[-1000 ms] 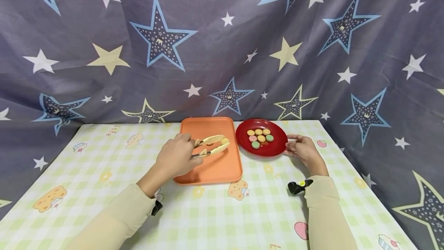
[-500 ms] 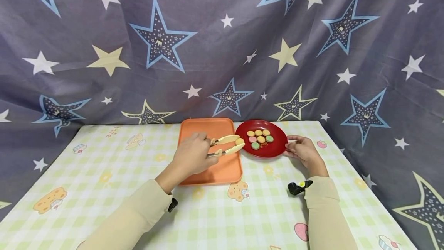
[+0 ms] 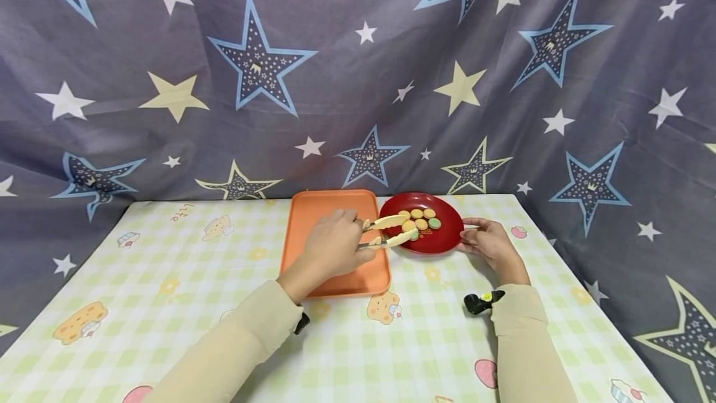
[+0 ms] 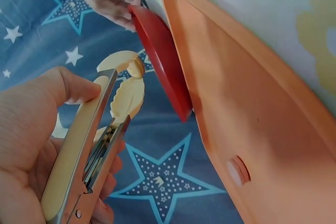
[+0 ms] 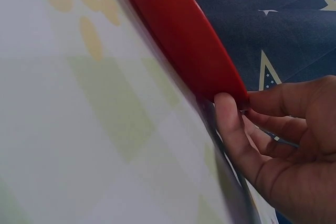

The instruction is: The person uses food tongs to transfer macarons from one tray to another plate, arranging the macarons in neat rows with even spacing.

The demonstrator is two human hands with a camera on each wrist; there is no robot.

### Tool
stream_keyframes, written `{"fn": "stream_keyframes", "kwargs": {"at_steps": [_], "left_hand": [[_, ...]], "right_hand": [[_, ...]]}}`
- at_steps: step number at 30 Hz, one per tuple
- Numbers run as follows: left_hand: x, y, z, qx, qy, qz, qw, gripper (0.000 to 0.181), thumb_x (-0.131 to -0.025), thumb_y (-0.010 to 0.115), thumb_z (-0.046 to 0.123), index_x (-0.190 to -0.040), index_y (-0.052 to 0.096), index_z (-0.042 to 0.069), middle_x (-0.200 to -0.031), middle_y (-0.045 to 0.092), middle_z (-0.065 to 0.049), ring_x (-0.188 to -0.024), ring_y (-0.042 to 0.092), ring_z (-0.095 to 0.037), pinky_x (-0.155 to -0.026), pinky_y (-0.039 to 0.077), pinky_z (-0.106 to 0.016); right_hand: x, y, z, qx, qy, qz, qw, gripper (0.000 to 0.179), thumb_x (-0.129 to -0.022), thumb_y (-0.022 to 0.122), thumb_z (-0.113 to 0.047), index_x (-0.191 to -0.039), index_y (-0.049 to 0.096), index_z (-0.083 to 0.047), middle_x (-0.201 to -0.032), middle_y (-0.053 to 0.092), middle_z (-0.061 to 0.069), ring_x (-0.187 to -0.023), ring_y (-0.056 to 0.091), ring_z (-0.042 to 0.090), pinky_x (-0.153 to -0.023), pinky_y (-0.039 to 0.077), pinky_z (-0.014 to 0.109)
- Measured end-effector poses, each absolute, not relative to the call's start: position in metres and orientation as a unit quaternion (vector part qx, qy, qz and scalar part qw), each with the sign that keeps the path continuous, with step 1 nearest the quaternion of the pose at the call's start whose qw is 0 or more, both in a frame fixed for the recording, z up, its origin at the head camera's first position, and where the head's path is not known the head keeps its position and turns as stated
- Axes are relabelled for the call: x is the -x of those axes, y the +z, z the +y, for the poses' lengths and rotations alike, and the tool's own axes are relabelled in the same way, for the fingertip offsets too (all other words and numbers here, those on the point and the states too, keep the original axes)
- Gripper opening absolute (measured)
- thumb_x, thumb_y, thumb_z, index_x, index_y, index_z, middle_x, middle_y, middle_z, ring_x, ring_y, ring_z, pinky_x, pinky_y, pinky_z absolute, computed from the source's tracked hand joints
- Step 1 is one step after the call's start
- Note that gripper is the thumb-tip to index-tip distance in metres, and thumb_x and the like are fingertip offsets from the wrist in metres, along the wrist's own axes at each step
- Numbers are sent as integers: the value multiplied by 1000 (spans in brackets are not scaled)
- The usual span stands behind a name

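My left hand [image 3: 334, 244] grips a pair of tongs [image 4: 86, 148] with cream scalloped tips. Pinched between the tips is a yellow macaron [image 4: 136, 68], held over the left part of the red plate [image 3: 444, 238]. Several yellow and green macarons [image 3: 429, 213] lie on that plate, some partly covered by the tongs. My right hand [image 3: 491, 242] pinches the plate's right rim, thumb [image 5: 227, 111] on one side and fingers on the other. Left of the plate lies the orange tray [image 3: 307, 207]. One pinkish macaron [image 4: 239, 170] sits in it, hidden behind my left hand in the head view.
A green-and-white checked cloth [image 3: 224, 291] with cartoon prints covers the table. Behind the tray and plate hangs a dark curtain [image 3: 347, 79] patterned with stars. The tray's raised rim stands close beside the plate.
My left hand has moved right, carrying the yellow macaron in the tongs from above the orange tray to above the red plate. The right hand has stayed at the plate's rim.
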State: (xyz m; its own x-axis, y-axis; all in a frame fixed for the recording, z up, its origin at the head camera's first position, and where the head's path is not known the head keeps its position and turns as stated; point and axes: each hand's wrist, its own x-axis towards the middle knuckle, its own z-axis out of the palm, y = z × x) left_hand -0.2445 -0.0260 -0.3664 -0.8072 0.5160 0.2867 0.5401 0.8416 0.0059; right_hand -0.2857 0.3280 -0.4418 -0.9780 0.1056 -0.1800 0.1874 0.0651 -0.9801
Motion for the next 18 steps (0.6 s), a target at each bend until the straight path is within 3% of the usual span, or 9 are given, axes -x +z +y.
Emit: {"fn": "stream_keyframes", "kwargs": {"at_steps": [12,18], "left_hand": [[252,-373,4,295,-26,-947,122,31,-85,65,43,-70,60,17,-94,57,-1,-82,47,-19,-63,46,-35],[255,-377,18,307,-12,-944,120,30,-86,65,43,-75,64,16,-105,60,-4,-93,50,-21,-74,49,-39]], "right_hand": [[284,-441,329,-105,-670,735,30,50,-97,46,9,-147,40,9,-101,61,12,-78,69,14,-75,60,28],[286,-441,329,-102,-675,730,33,51,-97,48,9,-147,40,10,-103,62,15,-79,69,16,-75,60,29]]}}
